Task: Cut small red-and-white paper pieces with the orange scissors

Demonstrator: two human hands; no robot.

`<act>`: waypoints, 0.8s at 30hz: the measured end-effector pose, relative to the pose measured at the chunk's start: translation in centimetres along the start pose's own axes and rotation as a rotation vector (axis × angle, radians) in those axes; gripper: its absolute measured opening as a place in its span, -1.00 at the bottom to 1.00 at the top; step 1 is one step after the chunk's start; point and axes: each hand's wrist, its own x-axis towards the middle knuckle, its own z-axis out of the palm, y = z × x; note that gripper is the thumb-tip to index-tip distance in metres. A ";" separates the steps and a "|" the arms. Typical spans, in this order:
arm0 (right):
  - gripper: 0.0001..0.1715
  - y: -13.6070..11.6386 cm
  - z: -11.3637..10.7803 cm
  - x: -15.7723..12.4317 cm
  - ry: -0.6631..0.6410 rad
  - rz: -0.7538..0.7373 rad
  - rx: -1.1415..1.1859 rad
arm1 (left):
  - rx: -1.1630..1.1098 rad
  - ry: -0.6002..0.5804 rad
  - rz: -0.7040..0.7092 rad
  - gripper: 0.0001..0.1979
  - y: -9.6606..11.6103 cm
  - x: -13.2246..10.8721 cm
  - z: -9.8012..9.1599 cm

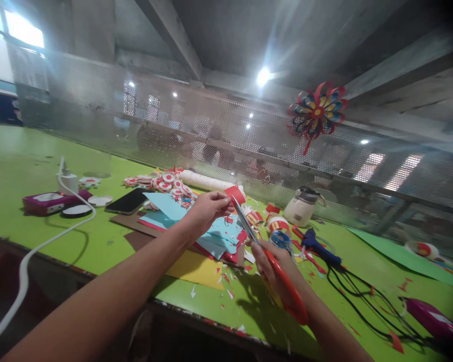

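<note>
My left hand point(208, 206) pinches a small red piece of paper point(234, 194) above a pile of blue and red paper sheets point(196, 226). My right hand point(274, 266) grips red-handled scissors point(283, 281), whose blades point(243, 220) point up towards the red piece and touch its lower edge. Both hands hover over the green table point(30, 166). Small red and white paper scraps point(226, 281) lie scattered below them.
A black phone point(130, 201), a charger with a white cable point(66, 183) and a purple box point(47, 202) lie left. Round red-white discs point(162, 182), a white roll point(207, 182), a white jar point(302, 207), a blue glue gun point(319, 246) with black cord, and a mesh screen with a paper pinwheel point(317, 113) stand behind.
</note>
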 end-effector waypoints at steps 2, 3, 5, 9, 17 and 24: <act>-0.49 0.0 0.0 0.0 0.000 0.000 0.000 | 0.003 -0.003 0.002 -0.91 0.0 0.0 0.1; -0.50 0.0 0.0 0.0 0.000 0.003 0.000 | 0.005 -0.004 0.001 -0.91 0.0 0.0 0.1; -0.50 -0.1 0.0 -0.1 -0.002 0.008 0.003 | 0.006 -0.007 -0.001 -0.91 0.1 0.0 0.1; -0.52 -0.3 -0.1 -0.1 -0.010 0.016 0.012 | 0.004 -0.007 -0.007 -0.90 0.1 0.0 0.0; -0.59 -0.6 -0.3 -0.1 -0.021 -0.026 -0.010 | 0.014 -0.028 -0.016 -0.90 0.0 0.2 -0.3; -0.58 -0.3 -0.2 -0.1 -0.016 -0.020 -0.007 | 0.024 -0.037 -0.020 -0.91 0.0 0.2 -0.3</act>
